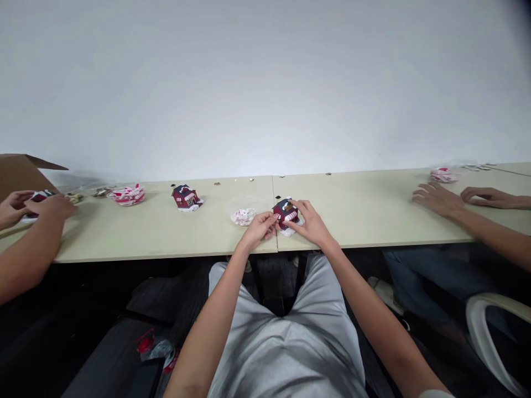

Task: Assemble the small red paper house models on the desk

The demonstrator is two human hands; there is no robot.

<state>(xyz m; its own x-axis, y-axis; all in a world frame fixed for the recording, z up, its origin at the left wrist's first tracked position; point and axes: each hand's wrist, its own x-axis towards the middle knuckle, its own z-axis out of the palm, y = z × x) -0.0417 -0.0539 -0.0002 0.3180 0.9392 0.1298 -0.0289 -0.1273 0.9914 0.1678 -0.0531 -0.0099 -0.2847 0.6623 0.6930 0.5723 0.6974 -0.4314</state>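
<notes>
A small dark red house model with a dark roof and white base stands on the pale table, between my hands. My right hand is curved around its right side, fingertips at the roof and the front. At the left wall, my left hand has thumb and forefinger pinched together; whatever is between them is too small to make out. Just left of my hands lies a clear bag of small white and red pieces. A second red house stands further left, with nobody touching it.
Along the pale table are a bag of red and white pieces, small flat bits near the wall, and another bag at right. A person's hands work beside a cardboard box; another person's hands rest at right.
</notes>
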